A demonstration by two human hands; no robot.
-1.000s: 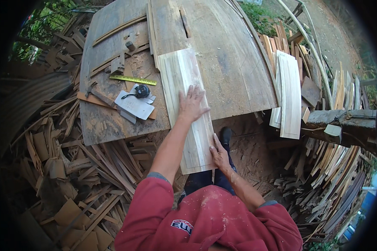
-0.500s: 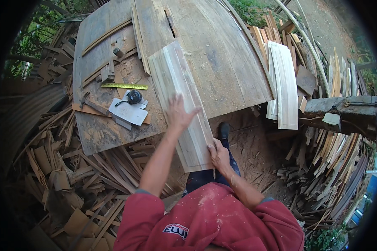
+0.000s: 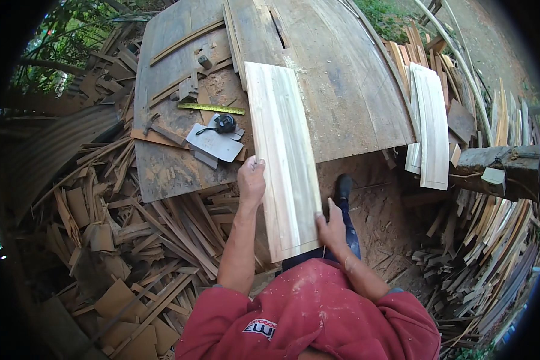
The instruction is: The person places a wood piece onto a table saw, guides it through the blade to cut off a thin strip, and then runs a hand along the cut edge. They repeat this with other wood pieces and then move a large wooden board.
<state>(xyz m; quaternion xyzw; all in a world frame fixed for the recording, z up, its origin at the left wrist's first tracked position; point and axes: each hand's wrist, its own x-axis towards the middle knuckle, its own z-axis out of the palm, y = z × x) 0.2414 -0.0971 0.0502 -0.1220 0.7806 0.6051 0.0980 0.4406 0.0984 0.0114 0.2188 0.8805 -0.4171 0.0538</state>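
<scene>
We find the long pale board with its far part over the table and its near part projecting past the table's near edge. Whether its far end bears on the table or is raised, we cannot tell. The left grip is closed on the board's left side, about level with the table's near edge; the right grip holds the right side, farther out from the table, thumb on top and forefinger extended. Fingers beneath are hidden from us.

In our judgement, sound handling calls for both sides to be kept level so the board does not twist, with fingers clear of the table's edge. Bare skin dragged along the wood risks splinters; we advise lifting to reposition rather than sliding.

Against the frame half a second earlier, the left grip no longer lies spread on the board's face but takes its side. The right grip keeps the same side. The pale grain streak now shows farther left; whether the board is turned over, we cannot establish.

On the table's left part, the tape measure and the hammer appear undisturbed. Pale planks stand beyond the table's right edge.
</scene>
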